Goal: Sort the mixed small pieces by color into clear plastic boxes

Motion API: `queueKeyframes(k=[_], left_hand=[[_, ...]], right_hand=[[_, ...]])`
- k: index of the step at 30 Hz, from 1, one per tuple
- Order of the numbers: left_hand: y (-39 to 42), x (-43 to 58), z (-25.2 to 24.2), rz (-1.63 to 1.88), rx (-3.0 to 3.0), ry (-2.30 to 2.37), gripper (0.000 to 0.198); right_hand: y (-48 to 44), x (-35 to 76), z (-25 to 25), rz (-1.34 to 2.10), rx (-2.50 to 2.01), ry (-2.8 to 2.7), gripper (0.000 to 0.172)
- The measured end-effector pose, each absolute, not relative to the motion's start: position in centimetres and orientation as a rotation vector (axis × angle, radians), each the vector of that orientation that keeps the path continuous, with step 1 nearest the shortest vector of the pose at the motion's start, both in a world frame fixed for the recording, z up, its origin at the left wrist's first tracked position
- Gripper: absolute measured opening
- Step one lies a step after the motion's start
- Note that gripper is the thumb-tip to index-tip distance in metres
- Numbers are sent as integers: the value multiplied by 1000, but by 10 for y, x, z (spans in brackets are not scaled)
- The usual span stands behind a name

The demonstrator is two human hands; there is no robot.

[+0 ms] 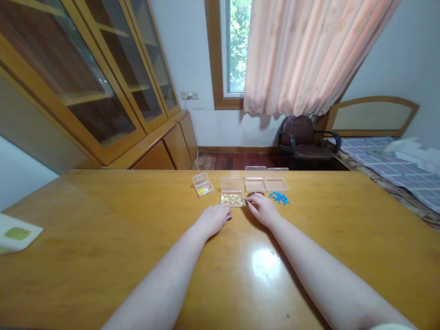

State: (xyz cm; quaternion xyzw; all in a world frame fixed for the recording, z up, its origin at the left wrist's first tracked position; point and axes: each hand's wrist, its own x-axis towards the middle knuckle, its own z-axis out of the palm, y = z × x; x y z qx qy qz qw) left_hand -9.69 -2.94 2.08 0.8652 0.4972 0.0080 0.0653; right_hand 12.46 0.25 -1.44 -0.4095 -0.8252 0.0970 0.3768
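My left hand (216, 218) rests on the table just in front of a small clear plastic box, its fingers curled under and closed. That box (232, 205) has its lid raised and holds several tiny pale yellow pieces. At the box's right edge is my right hand (264, 210), thumb and forefinger drawn together at a dark tip; whatever sits between them is too small to make out. Partly under this hand lies a pile of dark brown pieces (250, 195). A heap of blue pieces (280, 198) lies loose just to its right.
Two more clear boxes (255, 185) (277, 185) stand lid-up behind the piles. Left of them, a smaller open box (205, 189) holds something yellow and white. A white sheet with a green patch (20, 233) lies at the table's left edge. A chair (302, 137) stands beyond the table (103, 238).
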Motion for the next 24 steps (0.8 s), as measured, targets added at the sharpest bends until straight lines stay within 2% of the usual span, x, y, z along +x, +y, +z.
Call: queueKeyframes(k=[7, 15, 21, 24], left_hand=[[-32, -83, 16, -7, 2633, 1566, 21], [-16, -91, 13, 479, 2458, 1900, 27], [-22, -95, 13, 472, 2498, 1900, 32], [-37, -81, 11, 404, 2626, 1756, 44]], right_hand=[[1, 124, -13, 274, -1015, -2125, 16], [2, 123, -13, 306, -1044, -2127, 17], [2, 124, -11, 321, -1040, -2104, 17], [3, 125, -11, 340, -1031, -2084, 17]])
